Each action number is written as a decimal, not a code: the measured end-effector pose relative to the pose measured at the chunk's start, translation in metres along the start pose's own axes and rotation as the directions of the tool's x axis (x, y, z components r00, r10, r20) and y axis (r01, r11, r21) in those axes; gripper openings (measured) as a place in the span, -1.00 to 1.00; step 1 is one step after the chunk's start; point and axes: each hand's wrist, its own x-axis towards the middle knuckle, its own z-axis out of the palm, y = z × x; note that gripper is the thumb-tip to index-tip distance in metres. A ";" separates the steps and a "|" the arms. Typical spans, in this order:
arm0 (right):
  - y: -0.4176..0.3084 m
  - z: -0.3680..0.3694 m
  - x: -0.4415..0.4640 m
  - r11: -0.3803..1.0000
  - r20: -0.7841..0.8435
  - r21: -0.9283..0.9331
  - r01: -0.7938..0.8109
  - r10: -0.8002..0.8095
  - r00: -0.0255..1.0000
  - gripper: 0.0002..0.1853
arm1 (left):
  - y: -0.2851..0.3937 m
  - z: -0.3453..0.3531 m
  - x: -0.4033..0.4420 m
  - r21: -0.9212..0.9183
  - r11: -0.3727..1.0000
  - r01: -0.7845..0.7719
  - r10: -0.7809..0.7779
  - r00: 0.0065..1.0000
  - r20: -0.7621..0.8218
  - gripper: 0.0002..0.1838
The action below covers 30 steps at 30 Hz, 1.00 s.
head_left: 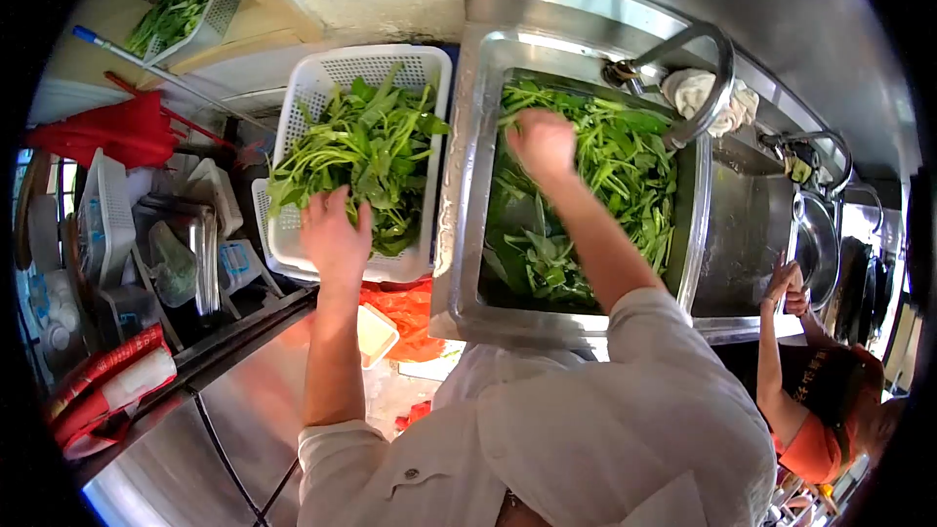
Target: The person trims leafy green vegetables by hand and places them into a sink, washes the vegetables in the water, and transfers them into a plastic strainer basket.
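Long-stemmed leafy greens (376, 137) are heaped in a white perforated plastic basket (441, 88) left of the sink. Resting on the near edge of that heap is my left hand (337, 234), its fingers apart and touching the stems. More leafy greens (625, 176) lie in water in the steel sink basin (472, 224). My right hand (545, 146) is over the basin's upper left part, slightly blurred, with its fingers curled in among the greens. Its fingertips are partly hidden.
A curved faucet (722, 68) and a white cloth (712, 102) are behind the basin, with a second basin (747, 224) to the right. Another person's hands (786, 285) are at far right. Bins and containers (190, 234) crowd the left; a basket of greens (210, 24) sits upper left.
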 end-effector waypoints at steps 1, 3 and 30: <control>0.034 -0.001 -0.003 0.978 0.011 -0.190 -0.083 0.087 0.996 -0.56 | 0.015 0.001 0.003 -0.160 0.978 -0.135 0.128 0.990 -0.053 -0.66; 0.095 0.000 -0.002 0.944 0.199 -0.254 -0.211 0.264 0.944 -0.31 | 0.055 0.007 0.005 -0.376 0.855 -0.356 0.313 0.934 -0.171 -0.72; 0.206 0.067 -0.131 0.923 0.813 -0.383 -0.049 0.362 0.456 -0.36 | 0.250 0.199 -0.051 0.198 0.764 -0.614 0.280 0.591 0.756 -0.17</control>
